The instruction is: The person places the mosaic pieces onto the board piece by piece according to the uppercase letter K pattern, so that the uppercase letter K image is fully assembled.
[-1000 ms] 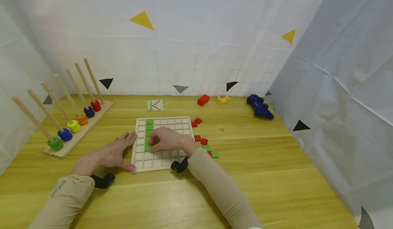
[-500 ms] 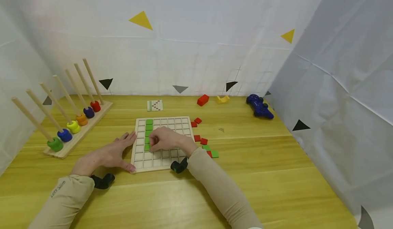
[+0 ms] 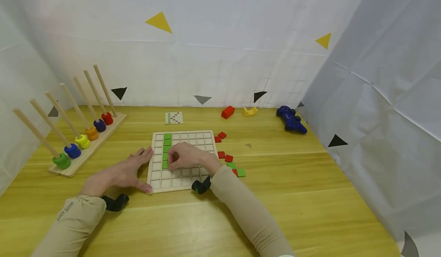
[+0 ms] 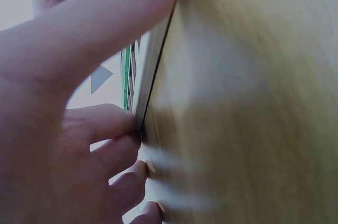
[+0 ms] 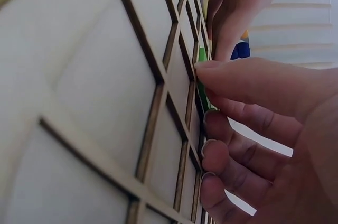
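Observation:
A wooden grid board [image 3: 175,183] lies on the table, with green square tiles [image 3: 167,142] filling a column near its left side. My left hand [image 3: 129,173] is spread along the board's left edge; thumb and fingertips touch that edge in the left wrist view. Over the board, my right hand [image 3: 187,156] pinches the lowest green tile [image 5: 202,84] of the column between thumb and index finger. The other right fingers are bent and lie close to the grid. That hand hides part of the board's middle.
Loose red tiles [image 3: 221,155] and green tiles [image 3: 240,172] lie right of the board. Behind it are a pattern card [image 3: 173,118], a red block [image 3: 227,112] and a yellow piece [image 3: 250,112]. A peg stand [image 3: 100,142] stands left, a blue game controller [image 3: 291,120] at back right.

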`<control>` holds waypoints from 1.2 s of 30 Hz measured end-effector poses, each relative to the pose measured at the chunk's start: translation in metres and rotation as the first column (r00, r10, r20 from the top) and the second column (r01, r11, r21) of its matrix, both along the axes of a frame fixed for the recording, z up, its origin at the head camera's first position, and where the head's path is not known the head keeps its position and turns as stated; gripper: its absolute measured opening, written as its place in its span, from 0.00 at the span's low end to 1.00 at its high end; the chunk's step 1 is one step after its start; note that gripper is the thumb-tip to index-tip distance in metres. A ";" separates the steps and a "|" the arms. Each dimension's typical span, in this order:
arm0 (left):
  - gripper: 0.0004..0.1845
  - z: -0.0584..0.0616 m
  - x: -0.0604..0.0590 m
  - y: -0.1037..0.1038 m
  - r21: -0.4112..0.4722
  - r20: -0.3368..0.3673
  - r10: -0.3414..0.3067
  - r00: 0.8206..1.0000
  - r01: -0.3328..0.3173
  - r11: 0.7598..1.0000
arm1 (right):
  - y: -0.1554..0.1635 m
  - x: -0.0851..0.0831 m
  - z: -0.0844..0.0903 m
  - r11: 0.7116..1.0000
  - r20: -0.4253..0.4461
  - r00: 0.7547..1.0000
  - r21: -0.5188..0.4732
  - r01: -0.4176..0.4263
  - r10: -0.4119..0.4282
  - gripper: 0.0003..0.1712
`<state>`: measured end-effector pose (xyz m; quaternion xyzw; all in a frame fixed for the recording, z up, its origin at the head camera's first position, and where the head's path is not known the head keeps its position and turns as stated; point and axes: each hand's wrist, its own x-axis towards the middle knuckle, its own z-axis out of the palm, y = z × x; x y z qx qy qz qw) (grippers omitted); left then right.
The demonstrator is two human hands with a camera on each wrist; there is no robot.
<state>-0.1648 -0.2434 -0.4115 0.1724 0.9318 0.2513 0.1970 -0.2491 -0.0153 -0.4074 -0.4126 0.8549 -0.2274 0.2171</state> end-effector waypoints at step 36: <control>0.70 0.000 0.001 0.001 0.014 -0.002 0.000 1.000 0.000 1.000 | 0.208 -0.027 0.017 0.992 0.046 0.994 -0.065 0.107 -0.104 0.18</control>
